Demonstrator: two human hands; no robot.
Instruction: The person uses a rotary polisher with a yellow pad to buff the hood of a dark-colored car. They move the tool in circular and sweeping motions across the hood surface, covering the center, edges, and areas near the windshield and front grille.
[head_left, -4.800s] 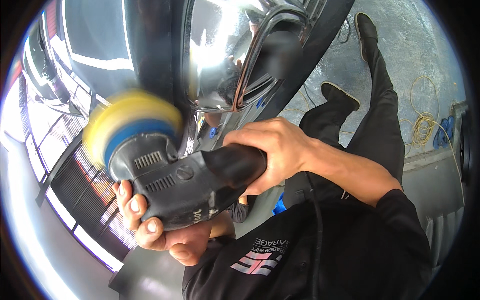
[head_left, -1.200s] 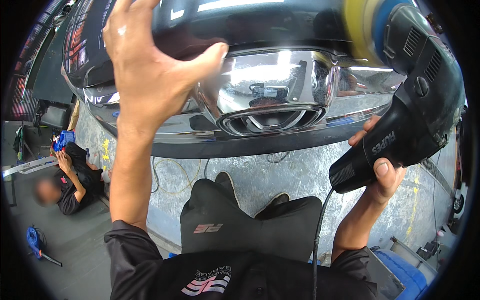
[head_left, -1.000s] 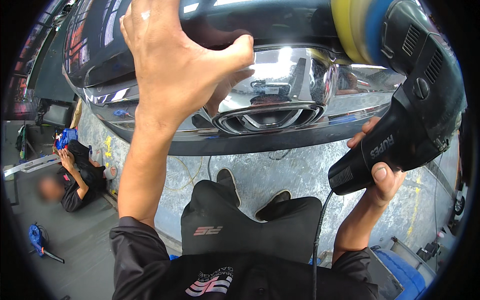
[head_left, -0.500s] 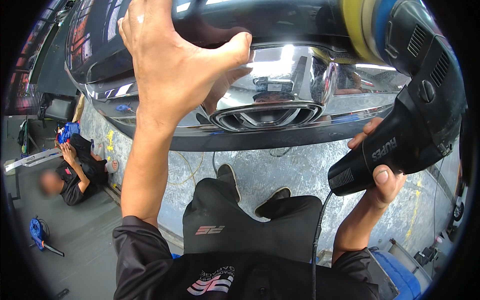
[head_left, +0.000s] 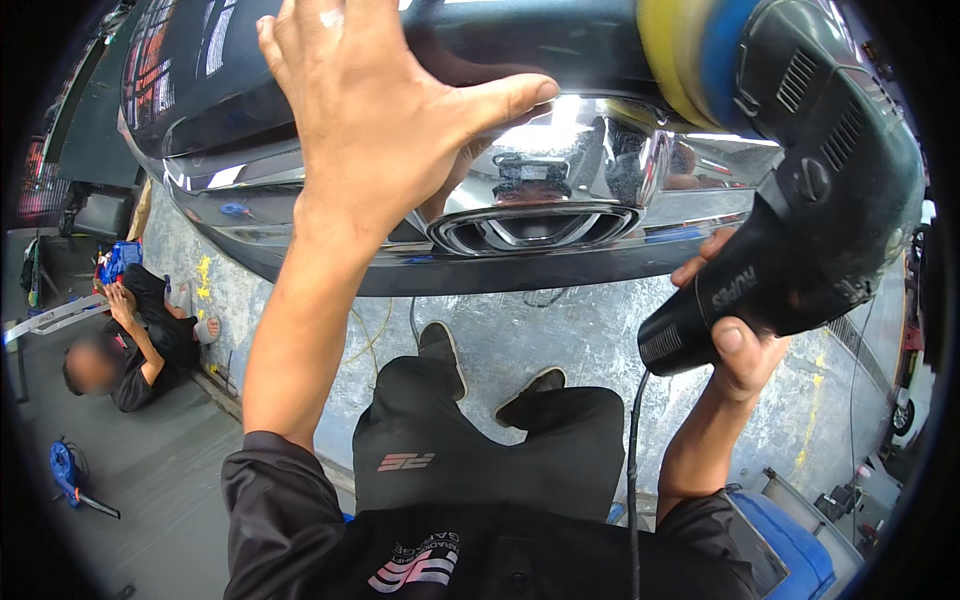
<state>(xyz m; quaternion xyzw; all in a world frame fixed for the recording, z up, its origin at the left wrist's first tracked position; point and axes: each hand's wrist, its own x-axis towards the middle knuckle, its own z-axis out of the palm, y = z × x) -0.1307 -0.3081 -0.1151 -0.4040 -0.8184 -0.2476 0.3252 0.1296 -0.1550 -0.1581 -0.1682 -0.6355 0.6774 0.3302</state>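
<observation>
A black electric polisher with a yellow pad and blue backing disc is in my right hand, whose fingers wrap round its handle from below. The pad's edge is against or very close to the glossy dark car body; the exact contact is cut off by the top of the view. My left hand is open, fingers and thumb spread, over the same dark panel, its fingertips partly out of view. Below the thumb is a shiny chrome section with an oval chrome-framed opening.
The polisher's black cord hangs down past my body. To the left, another person sits on the floor near a metal ladder-like frame. A blue blower-like tool lies nearby. A blue bin-like object stands at lower right.
My left hand has shifted right across the car body, still spread. The polisher in my right hand has moved a little to the left.
</observation>
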